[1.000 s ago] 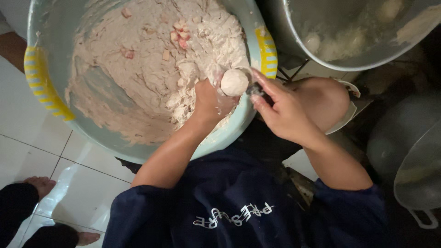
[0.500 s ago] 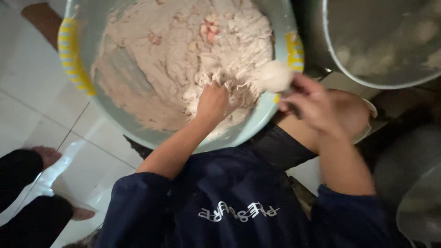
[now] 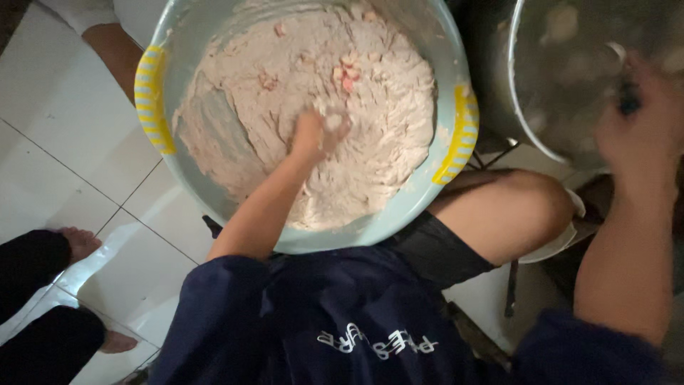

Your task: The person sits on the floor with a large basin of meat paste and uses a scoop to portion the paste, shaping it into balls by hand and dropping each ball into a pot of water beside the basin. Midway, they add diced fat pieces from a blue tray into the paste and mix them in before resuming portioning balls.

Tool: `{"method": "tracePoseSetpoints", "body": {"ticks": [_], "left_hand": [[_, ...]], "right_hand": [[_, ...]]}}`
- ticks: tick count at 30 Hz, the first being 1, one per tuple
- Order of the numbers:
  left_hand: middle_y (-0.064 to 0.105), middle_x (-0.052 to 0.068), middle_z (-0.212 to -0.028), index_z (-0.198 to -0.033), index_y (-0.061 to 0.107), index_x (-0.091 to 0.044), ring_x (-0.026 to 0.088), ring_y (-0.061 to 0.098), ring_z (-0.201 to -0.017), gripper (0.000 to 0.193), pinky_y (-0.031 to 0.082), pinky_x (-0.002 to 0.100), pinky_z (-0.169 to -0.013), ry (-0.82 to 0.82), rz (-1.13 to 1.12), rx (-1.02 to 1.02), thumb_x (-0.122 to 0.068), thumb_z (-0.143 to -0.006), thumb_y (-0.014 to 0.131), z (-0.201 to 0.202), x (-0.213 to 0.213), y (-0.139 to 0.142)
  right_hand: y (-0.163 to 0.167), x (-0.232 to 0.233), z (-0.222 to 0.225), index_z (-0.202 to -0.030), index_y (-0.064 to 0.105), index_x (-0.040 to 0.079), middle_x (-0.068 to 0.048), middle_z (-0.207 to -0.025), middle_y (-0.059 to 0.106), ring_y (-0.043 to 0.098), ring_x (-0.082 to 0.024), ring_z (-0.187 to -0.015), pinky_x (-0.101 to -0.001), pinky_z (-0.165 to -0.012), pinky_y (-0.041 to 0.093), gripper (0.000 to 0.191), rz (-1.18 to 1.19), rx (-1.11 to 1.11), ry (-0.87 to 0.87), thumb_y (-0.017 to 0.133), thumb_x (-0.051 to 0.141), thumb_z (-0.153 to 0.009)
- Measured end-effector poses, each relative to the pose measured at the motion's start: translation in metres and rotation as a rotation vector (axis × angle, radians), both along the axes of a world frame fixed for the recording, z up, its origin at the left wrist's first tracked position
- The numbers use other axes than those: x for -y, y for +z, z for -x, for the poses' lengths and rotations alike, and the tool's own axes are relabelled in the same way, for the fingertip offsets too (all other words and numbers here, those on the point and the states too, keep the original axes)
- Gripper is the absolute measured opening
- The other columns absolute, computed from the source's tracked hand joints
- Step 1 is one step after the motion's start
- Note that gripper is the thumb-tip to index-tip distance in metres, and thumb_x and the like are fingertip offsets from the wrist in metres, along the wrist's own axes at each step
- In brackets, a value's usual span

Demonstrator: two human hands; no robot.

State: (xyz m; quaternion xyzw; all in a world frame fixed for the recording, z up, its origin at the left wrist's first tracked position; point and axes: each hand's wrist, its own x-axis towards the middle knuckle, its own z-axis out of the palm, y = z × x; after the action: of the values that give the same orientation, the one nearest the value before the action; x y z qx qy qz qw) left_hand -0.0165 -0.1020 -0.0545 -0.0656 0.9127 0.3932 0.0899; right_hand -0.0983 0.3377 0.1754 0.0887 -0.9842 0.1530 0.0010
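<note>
Right now my left hand (image 3: 317,135) is sunk into the pale sticky paste (image 3: 370,171) in the light-blue basin (image 3: 399,221), fingers curled around a clump. My right hand (image 3: 641,121) blurs over the metal pot (image 3: 541,135); its grip I cannot tell. Paste could drip between basin and pot onto the white tiles (image 3: 64,164).

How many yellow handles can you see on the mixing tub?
2: one yellow handle on the tub's left rim, the other on its right rim. None appears hidden.
</note>
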Motion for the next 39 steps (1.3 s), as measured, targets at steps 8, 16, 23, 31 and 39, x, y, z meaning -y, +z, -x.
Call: {"method": "tracePoseSetpoints", "body": {"ticks": [8,16,23,31,39], "left_hand": [[0.075,0.007,-0.092,-0.102,0.076,-0.010,0.017,0.074,-0.086,0.028,0.059,0.037,-0.072,-0.160,-0.619,0.239,-0.028,-0.081,0.083,-0.001,0.035,0.012],[0.072,0.010,-0.092,-0.118,0.076,-0.033,0.034,0.067,-0.073,0.037,0.055,0.048,-0.063,-0.701,0.685,0.203,-0.040,-0.082,0.074,-0.065,0.201,0.031],[0.069,0.015,-0.097,-0.116,0.064,-0.003,0.030,0.066,-0.086,0.039,0.053,0.043,-0.075,-0.243,0.185,0.276,-0.033,-0.091,0.063,-0.170,0.078,-0.027],[0.062,0.013,-0.119,-0.138,0.040,-0.003,0.025,0.067,-0.099,0.065,0.056,0.040,-0.081,-0.059,-0.687,0.497,-0.023,-0.083,0.068,-0.124,-0.006,-0.002],[0.066,0.019,-0.118,-0.134,0.048,-0.006,0.031,0.069,-0.105,0.053,0.058,0.043,-0.090,0.291,-1.090,0.529,-0.028,-0.090,0.069,-0.025,-0.072,0.066]], "right_hand": [[0.153,0.138,-0.046,-0.147,0.061,-0.001,-0.019,-0.118,0.064,0.065,-0.034,-0.101,-0.0419,-0.075,0.054,0.056,-0.337,0.117,0.282,0.064,0.010,-0.092],[0.250,0.240,-0.035,-0.139,0.070,0.009,-0.004,-0.092,0.063,0.061,-0.019,-0.082,-0.0303,-0.067,0.049,0.047,-0.545,-0.039,0.583,0.063,0.020,-0.094],[0.241,0.248,-0.040,-0.128,0.073,0.011,0.000,-0.077,0.054,0.060,-0.018,-0.076,-0.0319,-0.059,0.048,0.036,-0.487,-0.149,0.450,0.060,0.023,-0.097],[0.090,0.100,0.015,-0.140,0.067,0.009,-0.022,-0.105,0.070,0.068,-0.042,-0.091,-0.0540,-0.075,0.054,0.041,-0.275,0.011,0.077,0.067,0.013,-0.099],[0.009,0.010,-0.042,-0.129,0.069,0.002,-0.021,-0.112,0.072,0.068,-0.040,-0.105,-0.0504,-0.089,0.054,0.029,-0.250,0.071,-0.110,0.071,0.009,-0.101]]}}
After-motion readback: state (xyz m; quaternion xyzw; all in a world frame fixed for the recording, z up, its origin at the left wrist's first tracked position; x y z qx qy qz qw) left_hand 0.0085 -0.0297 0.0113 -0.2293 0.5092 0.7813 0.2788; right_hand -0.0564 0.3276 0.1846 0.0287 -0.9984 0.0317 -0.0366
